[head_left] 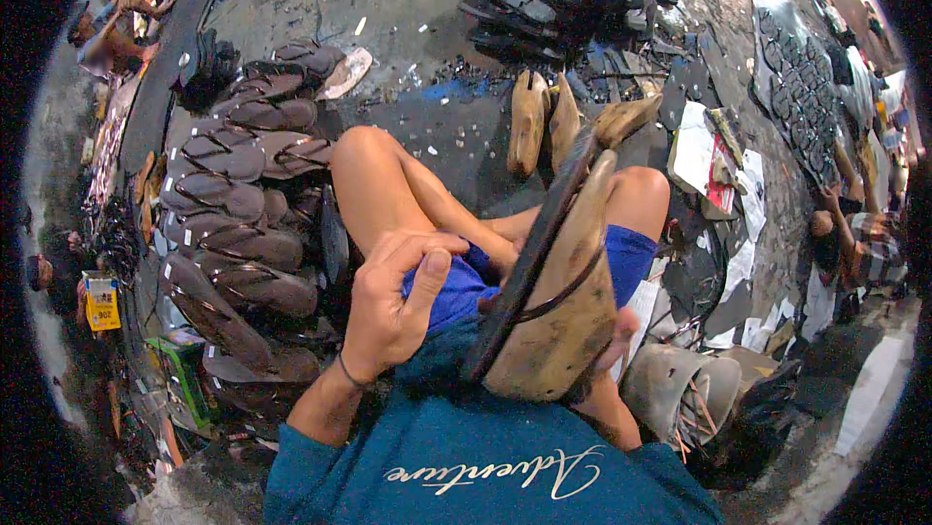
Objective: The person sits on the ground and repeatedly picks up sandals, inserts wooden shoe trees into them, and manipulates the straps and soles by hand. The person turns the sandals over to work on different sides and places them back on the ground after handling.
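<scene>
In front of my chest a wooden shoe last (558,331) stands tilted, its narrow end pointing away from me. A dark flip-flop sole (532,268) lies along the left side of the last, and its thin brown strap (568,294) crosses the wood. My right hand (621,336) grips the last from its right side, with most of the fingers hidden behind it. Left of the sole and apart from it, my left hand (396,294) is curled above my lap, thumb up near the index finger. Whatever those fingers hold, if anything, is hidden.
Brown flip-flops (223,193) lie stacked at my left. Several wooden lasts (529,122) rest beyond my knees, below a pile of black sandals (529,1). Paper scraps (691,151) and a rolled grey sheet (670,394) lie at right. Another person (859,244) sits far right.
</scene>
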The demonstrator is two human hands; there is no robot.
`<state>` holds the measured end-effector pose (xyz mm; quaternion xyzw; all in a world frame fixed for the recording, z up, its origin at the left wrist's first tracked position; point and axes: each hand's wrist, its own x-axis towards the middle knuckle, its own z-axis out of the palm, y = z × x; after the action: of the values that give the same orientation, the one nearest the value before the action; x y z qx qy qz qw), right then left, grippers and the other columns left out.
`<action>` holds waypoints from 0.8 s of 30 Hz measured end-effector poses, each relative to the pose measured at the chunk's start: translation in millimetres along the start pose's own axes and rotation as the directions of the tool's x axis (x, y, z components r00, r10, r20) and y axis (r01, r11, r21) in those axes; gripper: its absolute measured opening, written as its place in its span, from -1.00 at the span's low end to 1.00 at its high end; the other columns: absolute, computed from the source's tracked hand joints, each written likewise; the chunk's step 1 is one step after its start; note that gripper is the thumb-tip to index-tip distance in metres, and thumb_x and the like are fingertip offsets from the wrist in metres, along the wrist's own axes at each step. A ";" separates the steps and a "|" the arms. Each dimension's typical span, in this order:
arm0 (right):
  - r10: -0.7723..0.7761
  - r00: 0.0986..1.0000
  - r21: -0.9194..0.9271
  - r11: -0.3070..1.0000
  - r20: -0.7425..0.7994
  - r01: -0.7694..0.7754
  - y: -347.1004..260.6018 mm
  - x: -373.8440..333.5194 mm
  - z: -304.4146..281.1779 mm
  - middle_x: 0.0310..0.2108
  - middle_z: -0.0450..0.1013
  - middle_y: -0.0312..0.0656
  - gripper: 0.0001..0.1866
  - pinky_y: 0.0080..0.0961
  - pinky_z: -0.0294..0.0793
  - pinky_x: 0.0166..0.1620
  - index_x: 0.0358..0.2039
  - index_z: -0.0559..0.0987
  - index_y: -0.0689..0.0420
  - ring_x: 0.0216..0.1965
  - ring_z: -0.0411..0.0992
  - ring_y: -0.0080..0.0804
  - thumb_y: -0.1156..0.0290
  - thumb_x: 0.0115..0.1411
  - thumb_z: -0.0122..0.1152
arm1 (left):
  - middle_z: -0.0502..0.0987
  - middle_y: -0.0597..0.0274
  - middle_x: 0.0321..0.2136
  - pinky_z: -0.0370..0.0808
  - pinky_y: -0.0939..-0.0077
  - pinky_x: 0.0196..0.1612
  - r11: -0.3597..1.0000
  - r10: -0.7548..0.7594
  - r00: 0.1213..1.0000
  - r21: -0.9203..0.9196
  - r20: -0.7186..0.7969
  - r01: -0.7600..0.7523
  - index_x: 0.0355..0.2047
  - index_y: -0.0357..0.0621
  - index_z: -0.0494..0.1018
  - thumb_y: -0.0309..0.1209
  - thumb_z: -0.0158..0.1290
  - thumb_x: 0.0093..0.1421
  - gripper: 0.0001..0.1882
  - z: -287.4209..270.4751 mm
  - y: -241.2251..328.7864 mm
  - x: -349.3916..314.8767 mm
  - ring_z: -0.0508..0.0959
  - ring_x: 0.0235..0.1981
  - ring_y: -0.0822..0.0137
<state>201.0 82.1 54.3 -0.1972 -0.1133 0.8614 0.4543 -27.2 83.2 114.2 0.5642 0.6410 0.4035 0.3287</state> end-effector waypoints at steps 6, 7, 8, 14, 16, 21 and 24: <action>0.019 0.995 0.096 0.995 -0.100 -0.009 -17.5 -24.0 6.6 0.42 -0.15 0.36 0.11 0.20 0.26 0.29 0.48 -0.19 0.12 0.35 0.12 0.25 -0.14 0.13 0.14 | 0.47 0.05 -0.59 0.43 0.40 -0.43 0.959 -0.151 0.925 -0.177 0.350 0.223 -0.39 -0.26 0.45 -0.23 0.01 0.40 -0.67 30.9 15.6 -18.2 0.48 -0.55 0.38; 0.048 0.990 0.123 0.992 -0.129 -0.032 -19.5 -31.3 6.1 0.40 -0.13 0.39 0.09 0.18 0.27 0.29 0.47 -0.17 0.14 0.35 0.13 0.25 -0.08 0.11 0.14 | 0.35 0.00 -0.60 0.36 0.31 -0.44 0.945 -0.066 0.949 -0.286 0.307 0.158 -0.42 -0.26 0.36 -0.27 -0.05 0.42 -0.68 37.7 18.8 -22.0 0.41 -0.57 0.27; 0.065 0.985 0.147 0.988 -0.159 -0.041 -21.9 -37.6 4.7 0.39 -0.11 0.42 0.06 0.16 0.28 0.28 0.47 -0.15 0.15 0.34 0.14 0.25 -0.01 0.10 0.14 | 0.29 0.05 -0.60 0.33 0.30 -0.42 0.935 -0.036 0.945 -0.323 0.324 0.146 -0.41 -0.25 0.30 -0.32 -0.12 0.44 -0.71 44.1 14.8 -28.8 0.35 -0.57 0.21; 0.142 0.936 0.167 0.982 -0.323 -0.091 -29.3 -45.7 30.2 0.22 0.32 0.19 -0.02 0.09 0.38 0.21 0.34 0.19 0.26 0.14 0.39 0.18 0.11 -0.12 0.15 | 0.21 0.14 -0.59 0.30 0.36 -0.43 0.917 -0.064 0.950 -0.359 0.304 0.176 -0.34 -0.23 0.29 -0.36 -0.21 0.46 -0.76 46.1 16.9 -62.5 0.30 -0.56 0.31; 0.097 0.954 0.211 0.977 -0.283 -0.037 -23.0 -53.9 11.2 0.21 0.33 0.22 -0.07 0.10 0.38 0.21 0.34 0.17 0.28 0.13 0.41 0.19 0.14 -0.06 0.09 | 0.19 0.17 -0.59 0.30 0.38 -0.44 0.881 -0.125 0.906 -0.374 0.404 0.288 -0.32 -0.23 0.29 -0.37 -0.22 0.46 -0.77 41.2 15.5 -65.2 0.29 -0.55 0.36; 0.100 0.978 0.313 0.949 -0.185 -0.038 -21.2 -51.0 7.4 0.21 0.33 0.27 -0.10 0.08 0.39 0.21 0.36 0.15 0.32 0.12 0.44 0.18 0.15 0.01 0.02 | 0.12 0.40 -0.57 0.21 0.46 -0.48 0.857 -0.124 0.935 -0.438 0.333 0.270 -0.34 -0.23 0.32 -0.35 -0.23 0.46 -0.75 41.1 7.2 -78.2 0.16 -0.51 0.51; 0.120 0.993 0.470 0.876 0.009 -0.110 -27.4 -33.2 37.3 0.17 0.37 0.20 -0.01 0.05 0.32 0.26 0.33 0.17 0.32 0.14 0.40 0.16 0.21 -0.14 0.22 | 0.32 0.43 -0.50 0.30 0.55 -0.39 0.772 -0.224 0.893 -0.489 0.391 0.407 -0.27 -0.24 0.40 -0.37 -0.21 0.46 -0.75 36.3 1.4 -89.6 0.29 -0.46 0.53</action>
<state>221.7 69.4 106.0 -0.0964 0.1152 0.8865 0.4376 18.4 0.0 95.8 0.3819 0.5214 0.4171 0.6390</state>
